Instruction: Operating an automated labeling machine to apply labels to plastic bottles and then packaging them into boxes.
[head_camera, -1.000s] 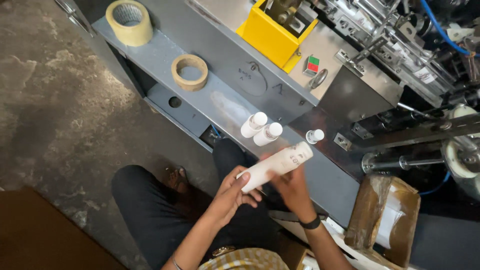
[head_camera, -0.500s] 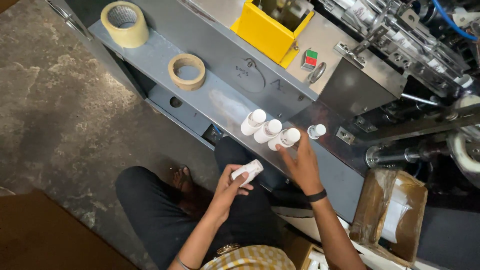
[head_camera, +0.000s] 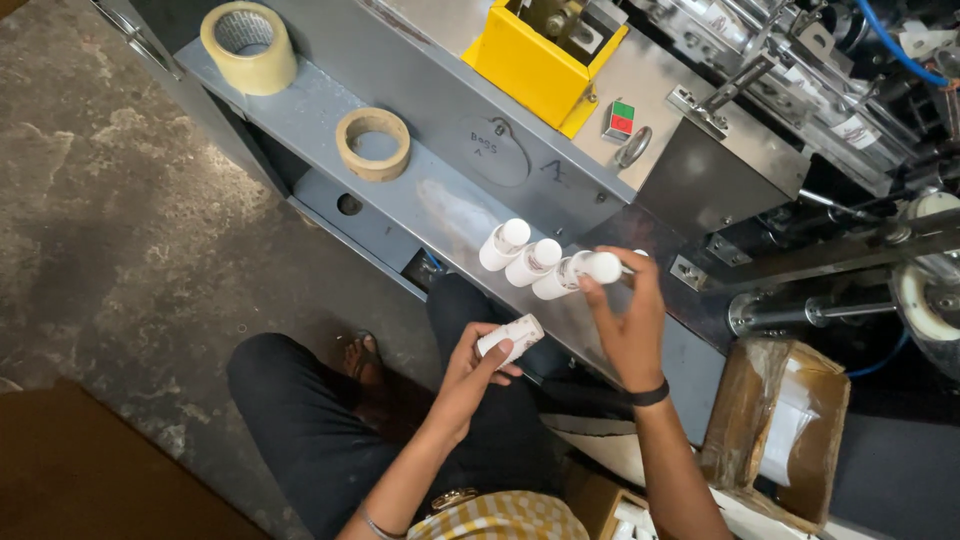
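Right now my left hand (head_camera: 478, 372) is clamped on a short white paper tube (head_camera: 510, 337) over my lap, while my right hand (head_camera: 628, 322) pinches the third white tube (head_camera: 578, 274) lying on the grey metal worktop (head_camera: 440, 200). Best set it snug beside its neighbours, ends level.

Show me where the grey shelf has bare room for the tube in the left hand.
The grey shelf is bare between the flat tape ring and the row of white tubes, and between the two tape rolls. It is crowded at the row, where the right hand is gripping the end tube. The left hand holds its tube below the edge.
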